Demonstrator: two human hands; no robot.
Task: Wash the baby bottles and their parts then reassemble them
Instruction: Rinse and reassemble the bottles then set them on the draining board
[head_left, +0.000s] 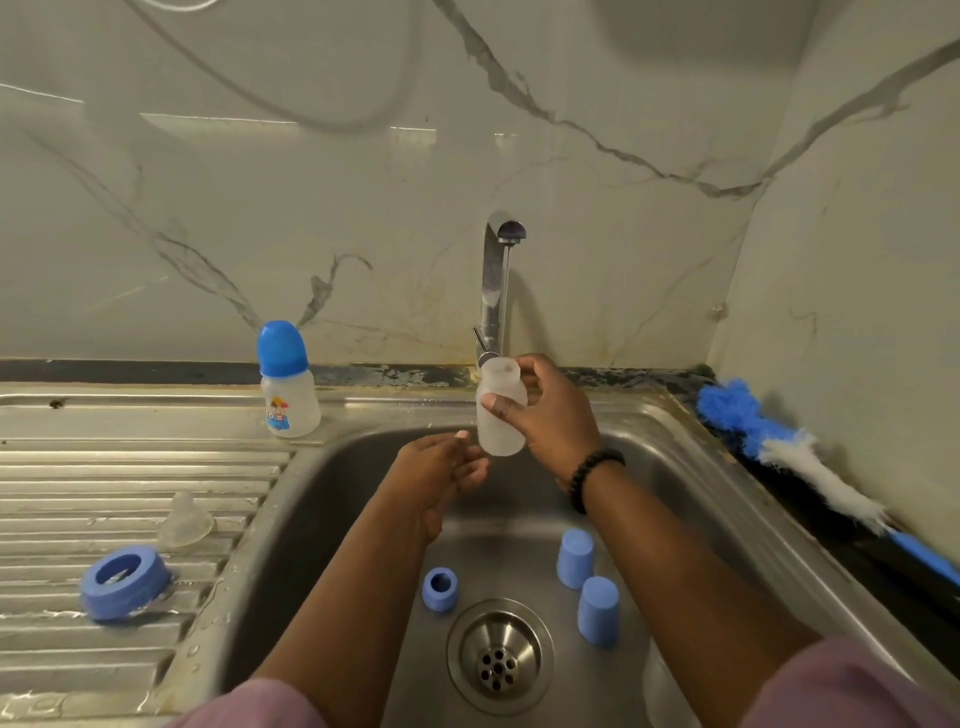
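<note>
A person stands at a steel sink (649, 431), arms reaching over the basin. The right hand (550, 415) holds an open, frosted baby bottle body (500, 410) upright beneath the tap (496, 291), thumb across its front and fingers curled behind its neck. The left hand (441, 467) hovers just below and beside the bottle's base, fingers loosely bent and holding nothing.

No stream of water shows clearly (the frame is too soft to tell). To rinse well, the bottle's mouth probably needs centring under the spout, then tilting and swirling before emptying; the free hand could steady the base, since wet plastic likely slips.

Other parts wait. Two blue caps (574, 558) and a small blue ring (439, 588) sit on the basin floor near the drain (500, 656). On the draining board (104, 467) to the left lie a clear teat (184, 519) and a blue collar (124, 579). An assembled bottle (288, 379) stands at the back. A blue-and-white bottle brush (810, 457) rests on the right edge.
</note>
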